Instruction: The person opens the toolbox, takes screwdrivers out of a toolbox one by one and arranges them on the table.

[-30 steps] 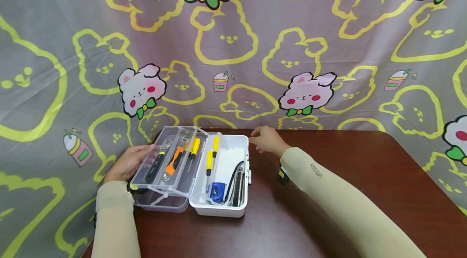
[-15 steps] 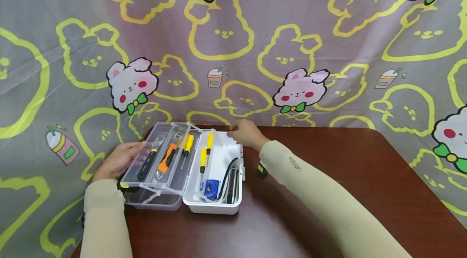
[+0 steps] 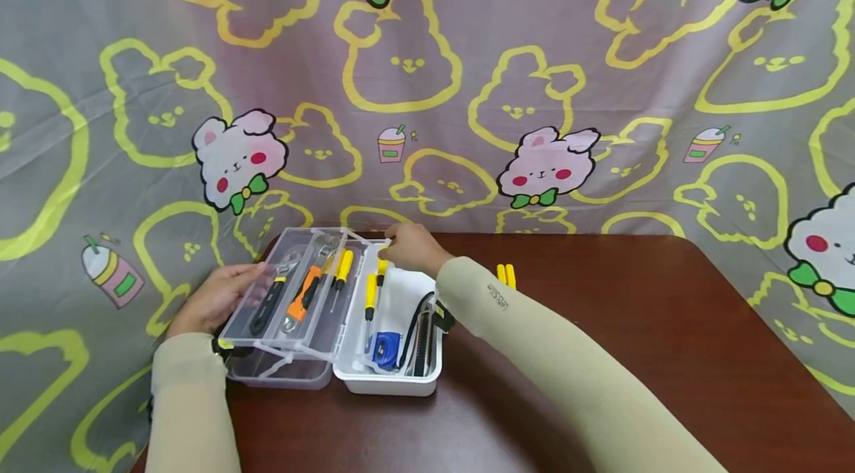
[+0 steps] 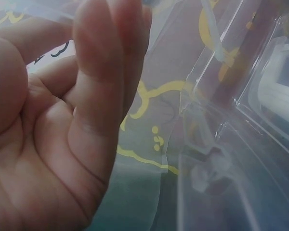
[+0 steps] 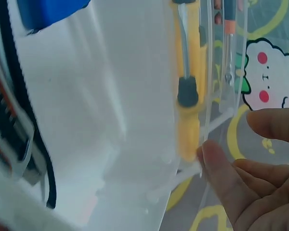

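An open white toolbox [image 3: 381, 387] stands on the table with its clear tray [image 3: 240, 324] swung out to the left. My left hand [image 3: 217, 297] holds the tray's outer edge; in the left wrist view its bent fingers [image 4: 98, 91] go up behind clear plastic. Over the box's far end is my right hand [image 3: 415, 246], thumb and forefinger apart. The right wrist view puts its thumb [image 5: 216, 156] right at the end of a yellow-handled screwdriver [image 5: 188, 130] inside the box. Also inside are a second yellow screwdriver [image 3: 370, 293] and a blue tape measure [image 3: 385, 349].
In the tray lie a black-handled adjustable wrench [image 3: 267, 306], an orange-handled tool [image 3: 305, 287] and a yellow screwdriver [image 3: 344, 265]. Two yellow handles [image 3: 505, 275] show on the table [image 3: 601, 287] behind the right sleeve. A patterned cloth [image 3: 427, 87] hangs behind.
My right hand has moved left, from beside the box to over its far end near the screwdrivers. The yellow handles on the table have come into view. My left hand stays at the tray.
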`<state>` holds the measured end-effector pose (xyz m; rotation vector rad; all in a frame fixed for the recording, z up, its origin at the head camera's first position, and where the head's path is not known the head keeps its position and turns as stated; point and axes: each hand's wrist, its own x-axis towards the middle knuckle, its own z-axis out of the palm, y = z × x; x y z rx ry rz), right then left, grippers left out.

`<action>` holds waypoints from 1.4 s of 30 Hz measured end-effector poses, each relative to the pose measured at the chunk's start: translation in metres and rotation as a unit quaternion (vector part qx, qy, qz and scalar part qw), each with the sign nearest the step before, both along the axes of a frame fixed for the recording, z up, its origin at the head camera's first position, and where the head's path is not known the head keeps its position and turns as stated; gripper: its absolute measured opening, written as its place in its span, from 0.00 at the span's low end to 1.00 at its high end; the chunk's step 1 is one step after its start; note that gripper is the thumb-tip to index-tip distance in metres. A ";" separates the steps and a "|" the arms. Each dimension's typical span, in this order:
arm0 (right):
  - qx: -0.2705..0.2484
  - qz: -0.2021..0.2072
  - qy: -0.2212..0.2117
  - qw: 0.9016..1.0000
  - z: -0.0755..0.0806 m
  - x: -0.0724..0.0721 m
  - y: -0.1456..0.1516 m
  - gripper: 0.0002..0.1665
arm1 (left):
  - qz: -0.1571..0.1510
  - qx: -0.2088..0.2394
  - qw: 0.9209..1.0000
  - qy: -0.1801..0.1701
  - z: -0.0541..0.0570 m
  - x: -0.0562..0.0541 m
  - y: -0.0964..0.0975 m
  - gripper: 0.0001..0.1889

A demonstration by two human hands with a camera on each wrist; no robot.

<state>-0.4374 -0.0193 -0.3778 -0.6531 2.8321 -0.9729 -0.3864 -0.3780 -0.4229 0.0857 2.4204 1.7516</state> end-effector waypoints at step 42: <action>0.091 -0.024 0.004 0.996 -0.016 -0.009 -0.068 0.24 | 0.007 0.024 1.000 -0.007 0.001 0.002 0.003 0.32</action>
